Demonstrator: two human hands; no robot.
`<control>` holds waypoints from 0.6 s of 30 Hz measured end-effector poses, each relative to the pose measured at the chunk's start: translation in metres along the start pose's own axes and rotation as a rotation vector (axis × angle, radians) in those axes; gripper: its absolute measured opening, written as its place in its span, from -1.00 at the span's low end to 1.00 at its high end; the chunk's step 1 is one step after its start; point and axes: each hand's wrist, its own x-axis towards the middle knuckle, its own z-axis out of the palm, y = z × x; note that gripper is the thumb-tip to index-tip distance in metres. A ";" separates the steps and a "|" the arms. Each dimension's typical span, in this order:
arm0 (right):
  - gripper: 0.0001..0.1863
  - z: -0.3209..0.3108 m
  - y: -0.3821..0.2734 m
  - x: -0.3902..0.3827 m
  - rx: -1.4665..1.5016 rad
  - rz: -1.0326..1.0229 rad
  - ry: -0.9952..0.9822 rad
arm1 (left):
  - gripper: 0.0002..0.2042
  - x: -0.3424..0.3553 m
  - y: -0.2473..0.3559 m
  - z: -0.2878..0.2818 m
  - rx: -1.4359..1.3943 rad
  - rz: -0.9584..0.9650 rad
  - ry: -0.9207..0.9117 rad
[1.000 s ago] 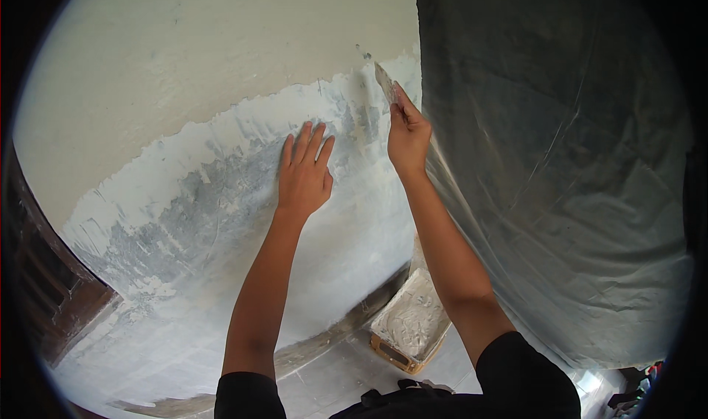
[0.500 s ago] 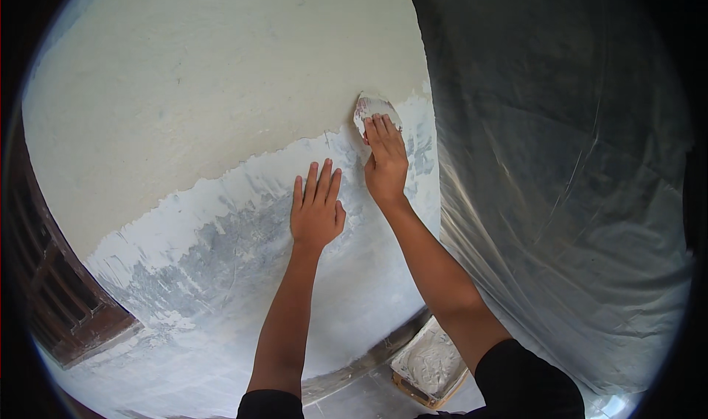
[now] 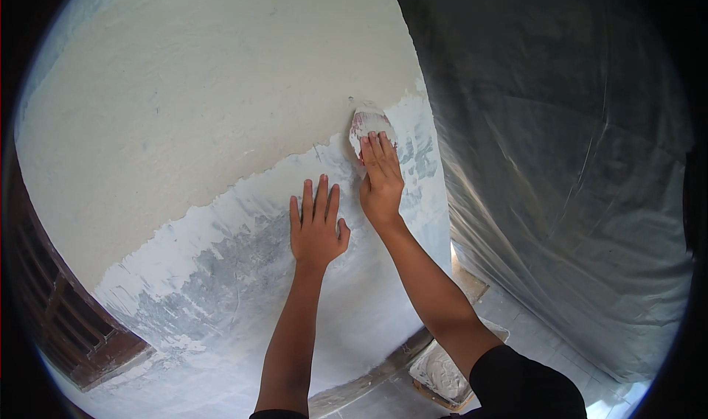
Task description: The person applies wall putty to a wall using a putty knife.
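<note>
My right hand [image 3: 382,187] presses a flat, rounded putty scraper [image 3: 359,130] against the wall, its fingers laid over the tool's face. The scraper shows red patches under smears of white putty. It sits where the smooth cream coat [image 3: 199,109] meets the rougher white-and-grey band [image 3: 243,227] below. Lower and to the left, my left hand [image 3: 316,231] lies against the wall with fingers spread, holding nothing. A tray of white putty [image 3: 442,375] stands on the floor, partly hidden by my right arm.
Dark translucent plastic sheeting [image 3: 546,168] hangs along the right, beyond the wall's edge. At lower left is a brown wooden lattice frame [image 3: 70,308]. Grey tiles [image 3: 527,319] cover the floor, and a ledge [image 3: 361,382] runs along the wall's foot.
The scraper and my right hand have slid slightly down the wall, and a small round spot now shows above the tool. The view has shifted, revealing more floor by the sheeting.
</note>
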 end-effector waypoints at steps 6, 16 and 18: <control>-0.32 0.027 -0.005 0.015 -0.021 0.065 0.020 | -0.37 0.002 0.004 0.001 -0.018 0.013 -0.009; -0.36 0.003 -0.011 0.022 0.060 0.005 0.021 | -0.33 -0.001 0.001 -0.001 -0.047 0.017 0.023; -0.37 0.008 0.002 0.030 0.002 -0.127 0.001 | -0.34 0.000 0.002 0.000 -0.049 0.020 0.016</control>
